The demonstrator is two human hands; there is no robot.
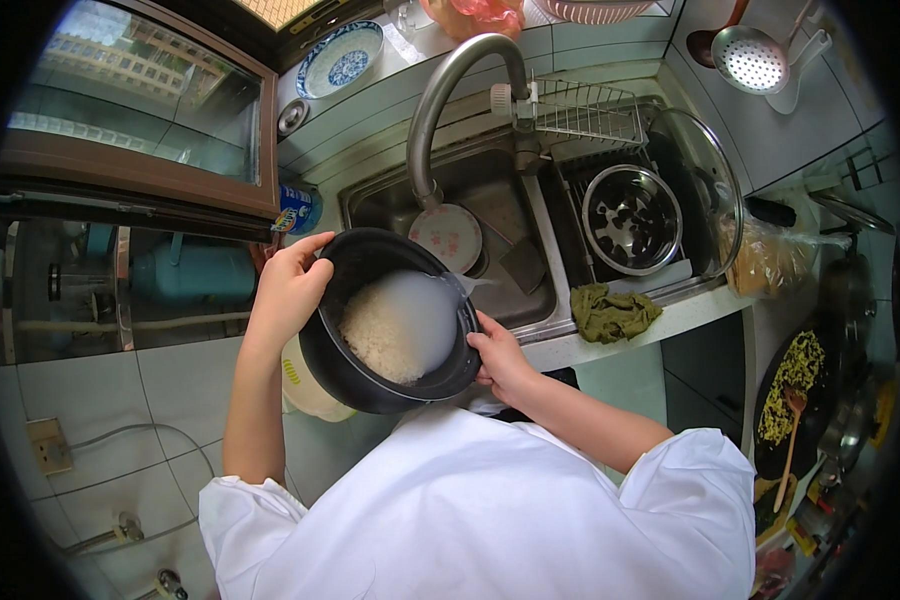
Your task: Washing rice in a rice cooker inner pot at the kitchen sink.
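A black rice cooker inner pot (330, 352) is tilted towards the sink, with white rice (382, 330) at its lower side and cloudy water (427, 307) gathered towards its rim over the basin. My left hand (289, 289) grips the pot's rim at the upper left, thumb and fingers pinching it. On the opposite side, my right hand (499, 356) holds the rim. A little water seems to run over the rim near the basin. Just past the pot, a small dish with a pink pattern (446, 236) lies in the steel sink (544, 300) beneath the curved faucet (424, 120).
Right of the basin are a steel bowl (632, 220), a glass lid (735, 202) and a crumpled green cloth (613, 313). A wire rack (589, 112) hangs behind. An open window frame (266, 142) stands at left. A wok (765, 450) with yellow food sits far right.
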